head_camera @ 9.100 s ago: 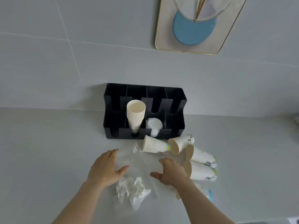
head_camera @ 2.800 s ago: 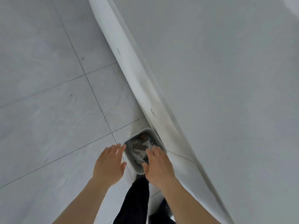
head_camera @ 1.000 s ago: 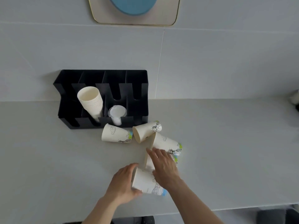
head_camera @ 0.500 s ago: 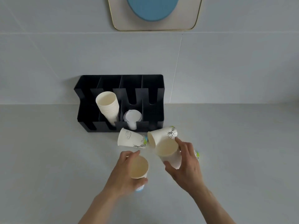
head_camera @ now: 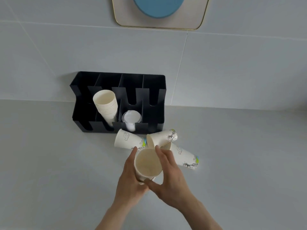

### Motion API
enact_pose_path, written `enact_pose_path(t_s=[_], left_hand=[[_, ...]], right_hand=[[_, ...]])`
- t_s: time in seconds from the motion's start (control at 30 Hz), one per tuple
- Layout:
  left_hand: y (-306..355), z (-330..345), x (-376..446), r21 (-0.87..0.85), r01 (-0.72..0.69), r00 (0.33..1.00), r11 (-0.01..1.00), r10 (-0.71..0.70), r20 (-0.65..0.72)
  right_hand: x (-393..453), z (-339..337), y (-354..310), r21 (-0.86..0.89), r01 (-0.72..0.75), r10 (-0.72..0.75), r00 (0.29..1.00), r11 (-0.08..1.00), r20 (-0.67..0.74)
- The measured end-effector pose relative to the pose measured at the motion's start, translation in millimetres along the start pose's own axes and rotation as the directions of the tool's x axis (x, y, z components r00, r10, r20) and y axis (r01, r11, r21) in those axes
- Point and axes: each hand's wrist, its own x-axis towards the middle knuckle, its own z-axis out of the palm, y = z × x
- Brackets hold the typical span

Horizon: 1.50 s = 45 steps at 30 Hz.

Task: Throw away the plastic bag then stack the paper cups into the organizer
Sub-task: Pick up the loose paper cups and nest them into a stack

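Two paper cups nested together (head_camera: 147,163) stand mouth-up between my hands above the counter. My left hand (head_camera: 128,181) wraps their left side and bottom; my right hand (head_camera: 171,175) grips the right side. Three printed paper cups lie on their sides behind: one (head_camera: 128,141) left, one (head_camera: 163,137) in the middle, one (head_camera: 186,157) right. The black organizer (head_camera: 154,90) stands against the wall with a stack of cups (head_camera: 106,105) in a front slot and white lids (head_camera: 131,118) beside it. No plastic bag is in view.
A grey counter (head_camera: 49,163) meets a tiled wall (head_camera: 49,55). A gold-rimmed frame with a blue disc (head_camera: 159,15) hangs above the organizer. Other organizer slots hold nothing visible.
Half a second ago each hand held its own cup; now the two cups are nested into one stack held by both hands. Earlier the bag went into a bin on the floor.
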Motion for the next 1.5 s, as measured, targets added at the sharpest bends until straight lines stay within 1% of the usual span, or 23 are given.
enact_pose_path(t_s=[0.07,0.13,0.23,0.33,0.43,0.47,0.53,0.57,0.6,0.63,0.7,0.8,0.87,0.93,0.97,1.0,1.07,1.13,1.2,1.23,1.3,1.4,1.5], left_hand=[[-2.0,2.7,-2.0,-0.046,0.031,0.999,0.998,-0.031,0.006],[-5.3,4.5,-2.5,-0.054,0.018,1.000,0.998,-0.018,0.013],[-8.2,2.6,-5.3,-0.025,-0.031,0.999,0.999,0.031,0.008],[-8.6,0.7,-7.7,0.063,-0.073,0.997,0.995,0.072,0.014],[-9.6,0.2,-9.0,0.076,-0.074,0.997,0.994,0.073,0.008],[-9.8,-0.4,-9.7,0.065,-0.069,0.998,0.995,0.069,0.003],[-9.6,-2.0,-11.2,0.051,-0.066,0.998,0.996,0.067,-0.005],[-9.1,-2.6,-12.1,0.057,-0.068,0.998,0.996,0.069,-0.004],[-8.4,-2.6,-12.7,0.066,-0.071,0.997,0.995,0.071,-0.003],[-7.6,-2.1,-12.8,0.072,-0.069,0.998,0.995,0.069,-0.003],[-5.9,-0.2,-12.7,0.071,-0.054,0.998,0.996,0.055,-0.006],[-4.6,2.2,-12.4,0.068,-0.045,0.999,0.997,0.046,-0.010],[-3.8,2.0,-13.1,0.065,-0.047,0.999,0.997,0.048,-0.012],[-4.0,1.8,-12.9,0.066,-0.049,0.999,0.997,0.050,-0.014],[-4.0,1.9,-12.8,0.066,-0.049,0.999,0.997,0.050,-0.014],[-4.0,1.8,-12.7,0.063,-0.049,0.999,0.997,0.050,-0.017],[-4.6,1.6,-12.7,0.058,-0.052,0.998,0.997,0.053,-0.023],[-6.1,2.4,-12.1,0.057,-0.055,0.998,0.997,0.057,-0.025],[-7.6,3.0,-11.2,0.046,-0.056,0.998,0.997,0.057,-0.025],[-7.6,3.2,-10.5,0.040,-0.058,0.998,0.998,0.059,-0.027],[-7.2,3.3,-9.0,0.034,-0.056,0.998,0.998,0.057,-0.026],[-7.6,4.1,-5.9,0.023,-0.044,0.999,0.999,0.045,-0.025],[-9.6,3.9,-3.6,-0.005,-0.024,0.998,1.000,0.023,-0.051]], right_hand=[[-3.7,6.3,7.2,-0.033,-0.019,0.020,0.999,0.999,0.051],[-4.7,10.5,13.4,-0.064,-0.043,0.047,0.997,0.997,0.054],[-4.8,15.8,21.9,-0.107,-0.070,0.078,0.995,0.992,0.066],[-4.8,19.1,24.4,-0.095,-0.118,0.126,0.988,0.989,0.085],[1.2,14.8,25.2,-0.140,-0.100,0.116,0.987,0.985,0.110],[4.7,10.3,26.9,-0.136,-0.101,0.115,0.988,0.986,0.101],[14.3,-2.1,35.6,-0.109,-0.128,0.128,0.992,0.986,-0.007],[20.1,-8.6,43.9,-0.135,-0.150,0.141,0.987,0.979,-0.076],[25.8,-14.9,52.8,-0.199,-0.180,0.159,0.980,0.963,-0.117],[31.1,-20.0,61.3,-0.284,-0.216,0.189,0.975,0.934,-0.119],[38.6,-22.3,78.8,-0.450,-0.249,0.262,0.964,0.858,-0.034],[41.8,-13.7,96.0,-0.565,-0.162,0.275,0.954,0.809,0.119],[40.0,-6.6,102.2,-0.611,-0.114,0.255,0.955,0.783,0.149],[36.8,-4.8,100.8,-0.637,-0.130,0.263,0.957,0.760,0.119],[35.8,-6.9,96.8,-0.616,-0.156,0.263,0.961,0.773,0.087],[35.8,-11.5,90.3,-0.559,-0.182,0.246,0.968,0.809,0.041],[37.6,-25.8,71.5,-0.356,-0.198,0.175,0.980,0.913,-0.097],[40.8,-42.5,48.1,-0.130,-0.133,0.100,0.967,0.983,-0.236],[41.7,-56.4,23.6,0.038,-0.028,0.038,0.955,0.999,-0.293],[41.5,-60.7,12.2,0.096,0.018,0.011,0.957,0.995,-0.290],[38.4,-61.3,-3.7,0.164,0.066,-0.027,0.973,0.984,-0.228],[30.8,-48.2,-10.1,0.154,0.048,-0.034,0.995,0.987,-0.092],[26.7,-39.8,-4.7,0.130,0.014,-0.004,0.997,0.991,-0.079]])
